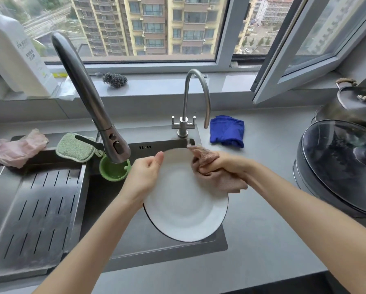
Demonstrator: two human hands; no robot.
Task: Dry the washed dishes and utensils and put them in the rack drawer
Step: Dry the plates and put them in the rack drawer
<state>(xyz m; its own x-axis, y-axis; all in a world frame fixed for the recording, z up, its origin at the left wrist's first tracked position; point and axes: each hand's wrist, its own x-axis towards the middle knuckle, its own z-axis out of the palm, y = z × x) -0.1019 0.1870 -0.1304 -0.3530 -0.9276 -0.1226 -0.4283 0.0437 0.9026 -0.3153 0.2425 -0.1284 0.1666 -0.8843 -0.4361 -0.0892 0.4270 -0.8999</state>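
A round white plate (184, 211) with a thin dark rim is held tilted above the dark sink (118, 196). My left hand (145, 177) grips its upper left edge, thumb on the face. My right hand (222, 164) is closed on a crumpled pinkish-brown cloth (218, 179), which is pressed against the plate's upper right rim. The rack drawer is not in view.
A slotted metal drain tray (36, 211) covers the sink's left half. A large pull-out faucet (93, 102) and a slim tap (196, 102) rise behind. A green cup (112, 170), green sponge (74, 148), pink gloves (14, 148), blue cloth (227, 131) and lidded pots (339, 164) surround the sink.
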